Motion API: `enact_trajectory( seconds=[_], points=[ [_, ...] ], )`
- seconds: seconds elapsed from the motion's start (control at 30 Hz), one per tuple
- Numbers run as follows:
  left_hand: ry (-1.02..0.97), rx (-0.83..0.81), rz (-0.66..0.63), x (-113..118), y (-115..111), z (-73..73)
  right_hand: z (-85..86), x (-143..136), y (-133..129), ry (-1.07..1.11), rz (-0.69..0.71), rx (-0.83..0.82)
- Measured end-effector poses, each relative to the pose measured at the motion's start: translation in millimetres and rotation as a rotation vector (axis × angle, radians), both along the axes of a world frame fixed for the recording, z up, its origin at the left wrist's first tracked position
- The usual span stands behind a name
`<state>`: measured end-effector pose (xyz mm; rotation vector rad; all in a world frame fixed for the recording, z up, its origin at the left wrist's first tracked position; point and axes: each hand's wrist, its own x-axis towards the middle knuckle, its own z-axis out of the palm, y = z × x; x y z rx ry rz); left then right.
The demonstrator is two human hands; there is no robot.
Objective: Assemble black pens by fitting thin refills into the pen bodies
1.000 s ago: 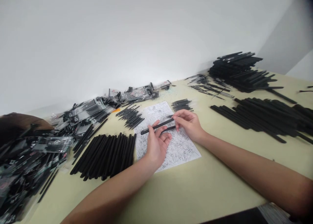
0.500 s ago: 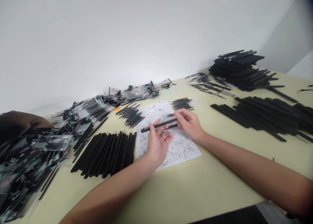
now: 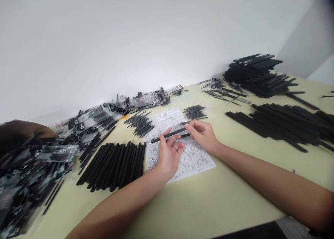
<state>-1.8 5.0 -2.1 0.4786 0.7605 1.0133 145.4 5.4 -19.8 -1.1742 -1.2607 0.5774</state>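
Over a sheet of paper covered in scribbles (image 3: 191,162), my left hand (image 3: 169,153) pinches a black pen (image 3: 169,135) between thumb and fingers. Its other fingers curl loosely below. My right hand (image 3: 201,133) is closed at the pen's right end, fingertips bent round it. A second, shorter black piece (image 3: 184,135) runs below the pen from the right hand towards the left fingers; its kind is not clear. Thin black refill-like sticks (image 3: 194,112) lie just beyond the right hand. A similar bunch of thin sticks (image 3: 141,123) rests at the paper's left edge.
A row of thick black pens (image 3: 114,166) lies left of the paper. Plastic packets (image 3: 91,117) heap along the wall and far left, beside a brown bag-like thing (image 3: 23,133). On the right are a spread of black pens (image 3: 284,124) and a tall stack (image 3: 253,72).
My right hand has shifted slightly down, and its fingers sit a little differently at the pen's end. The left hand keeps its hold. The whole view has moved very slightly.
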Motion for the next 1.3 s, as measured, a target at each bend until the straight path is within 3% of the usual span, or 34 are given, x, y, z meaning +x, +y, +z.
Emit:
enact_trajectory(
  seconds=[0.27,0.4,0.6,0.83,1.07,1.3],
  points=[
    [-0.006,-0.006,0.018,0.7,-0.5,0.3,-3.3,1.7,-1.9,0.019,0.031,0.029],
    [-0.002,-0.006,0.018,0.8,-0.7,0.9,-1.0,0.4,-0.8,-0.04,-0.023,0.033],
    [-0.009,0.007,0.008,0.4,-0.4,-0.8,2.0,1.9,-1.4,-0.134,-0.043,-0.064],
    [-0.017,-0.001,0.01,0.2,-0.5,-1.3,-0.1,2.5,-3.5,-0.149,0.053,0.055],
    [-0.018,0.002,0.0,0.5,-0.3,-0.8,1.2,2.8,-2.5,-0.33,-0.028,0.052],
    [-0.029,-0.002,0.021,1.1,-1.3,0.0,-1.0,3.5,-4.8,-0.337,0.044,0.167]
  ],
)
